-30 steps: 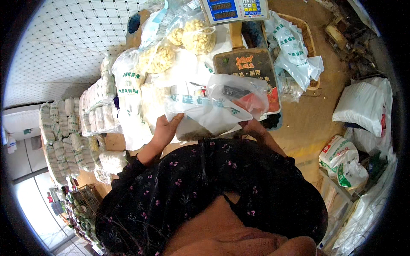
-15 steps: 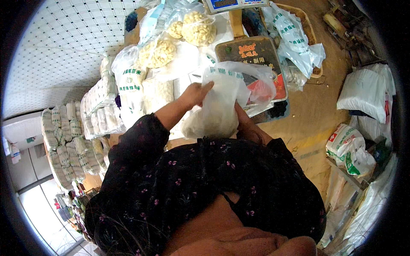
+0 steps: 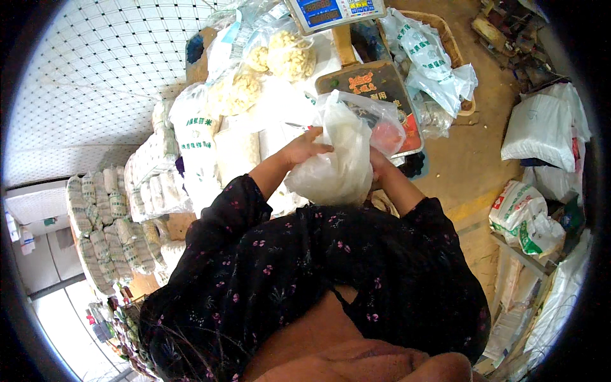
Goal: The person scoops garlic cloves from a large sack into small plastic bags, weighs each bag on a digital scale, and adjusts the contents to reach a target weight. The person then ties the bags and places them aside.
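Close in front of my body is a whitish translucent plastic bag (image 3: 334, 167), bulging at the bottom, its loose upper part standing up. My left hand (image 3: 307, 148) grips its left side, fingers and thumb bent against the film. On the other side my right hand (image 3: 380, 167) holds it too, its fingertips partly hidden behind the plastic. What fills the bag is not clear through the film. Just beyond lies the dark, printed platform of a weighing scale (image 3: 366, 83); a clear bag with something pinkish (image 3: 387, 135) rests on its near edge.
Clear bags of pale yellow pieces (image 3: 291, 57) lie left of the scale's display (image 3: 336, 13). A white bag with green print (image 3: 196, 130) stands nearer. Wrapped bundles (image 3: 111, 219) are stacked at left. A wicker basket (image 3: 470, 63) holds plastic bags; white sacks (image 3: 540, 130) sit far right.
The bag has shifted slightly right and its top has drawn together more upright. Both hands have moved right with it, and the right hand shows more now.
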Motion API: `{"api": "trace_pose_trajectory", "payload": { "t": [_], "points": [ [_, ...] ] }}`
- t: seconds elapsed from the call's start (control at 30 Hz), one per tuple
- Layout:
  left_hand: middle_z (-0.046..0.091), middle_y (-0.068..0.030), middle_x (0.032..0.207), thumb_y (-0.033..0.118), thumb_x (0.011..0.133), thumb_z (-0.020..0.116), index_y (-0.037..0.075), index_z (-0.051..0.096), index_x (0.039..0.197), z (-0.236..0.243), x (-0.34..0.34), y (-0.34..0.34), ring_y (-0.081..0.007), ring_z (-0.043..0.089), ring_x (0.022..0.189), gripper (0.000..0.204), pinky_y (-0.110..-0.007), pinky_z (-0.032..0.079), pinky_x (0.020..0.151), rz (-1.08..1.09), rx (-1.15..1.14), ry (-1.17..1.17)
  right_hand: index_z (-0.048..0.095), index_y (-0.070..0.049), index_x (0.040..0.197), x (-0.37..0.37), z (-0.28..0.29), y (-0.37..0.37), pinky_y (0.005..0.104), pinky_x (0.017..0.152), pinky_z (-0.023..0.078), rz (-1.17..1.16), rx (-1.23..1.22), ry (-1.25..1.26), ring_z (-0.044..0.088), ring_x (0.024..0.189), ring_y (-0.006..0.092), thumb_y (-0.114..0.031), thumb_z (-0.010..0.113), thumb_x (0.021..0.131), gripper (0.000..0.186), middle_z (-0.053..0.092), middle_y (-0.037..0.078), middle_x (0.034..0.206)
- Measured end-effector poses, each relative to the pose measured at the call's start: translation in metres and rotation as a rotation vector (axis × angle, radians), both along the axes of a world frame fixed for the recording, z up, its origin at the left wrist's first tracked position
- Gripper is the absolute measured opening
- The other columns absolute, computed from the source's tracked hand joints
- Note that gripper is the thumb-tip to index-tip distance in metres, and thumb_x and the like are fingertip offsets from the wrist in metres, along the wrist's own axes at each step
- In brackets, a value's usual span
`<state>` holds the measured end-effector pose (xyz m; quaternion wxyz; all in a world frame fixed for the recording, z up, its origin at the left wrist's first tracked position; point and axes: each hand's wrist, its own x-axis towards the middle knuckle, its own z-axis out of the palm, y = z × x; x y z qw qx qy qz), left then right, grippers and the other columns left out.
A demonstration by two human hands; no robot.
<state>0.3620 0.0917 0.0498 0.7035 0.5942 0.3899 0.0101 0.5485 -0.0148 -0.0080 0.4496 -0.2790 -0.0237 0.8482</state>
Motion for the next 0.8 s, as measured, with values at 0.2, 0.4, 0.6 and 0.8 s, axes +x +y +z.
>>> {"api": "trace_pose_trajectory", "payload": {
  "t": [0.2,0.4,0.6,0.8],
  "points": [
    [0.057,-0.0075,0.103,0.011,0.076,0.058,0.002,0.042,0.123,0.019,0.014,0.009,-0.0188,0.057,0.091,0.050,-0.030,0.047,0.078,0.183,-0.101,0.081,0.045,-0.009,0.124,0.026,0.007,0.010,0.0397,0.083,0.050,-0.033,-0.018,-0.037,0.059,0.098,0.0209,-0.048,0.048,0.085,0.055,0.056,0.008,0.115],
    [0.058,-0.0119,0.106,0.008,0.077,0.057,0.001,0.038,0.126,0.032,0.020,0.019,-0.0214,0.059,0.090,0.053,-0.031,0.048,0.077,0.307,-0.208,0.047,0.041,-0.012,0.128,0.041,0.003,-0.003,0.0455,0.089,0.044,-0.101,-0.101,0.033,0.054,0.106,0.0261,-0.054,0.048,0.083,0.062,0.052,0.010,0.121],
    [0.054,-0.0150,0.115,0.012,0.082,0.055,0.003,0.027,0.136,0.039,0.026,0.023,-0.0236,0.058,0.096,0.061,-0.033,0.049,0.081,0.414,-0.257,0.142,0.038,-0.012,0.130,0.042,0.019,-0.015,0.0470,0.094,0.039,-0.117,-0.136,0.074,0.049,0.111,0.0294,-0.052,0.053,0.081,0.064,0.049,0.011,0.124],
    [0.052,-0.0158,0.118,0.010,0.084,0.053,0.004,0.023,0.137,0.022,0.019,0.026,-0.0245,0.057,0.100,0.062,-0.035,0.048,0.082,0.416,-0.317,0.080,0.039,-0.007,0.127,0.046,0.007,-0.010,0.0448,0.090,0.043,-0.077,-0.097,-0.059,0.053,0.106,0.0278,-0.041,0.059,0.080,0.061,0.051,0.012,0.120]
  ]
}}
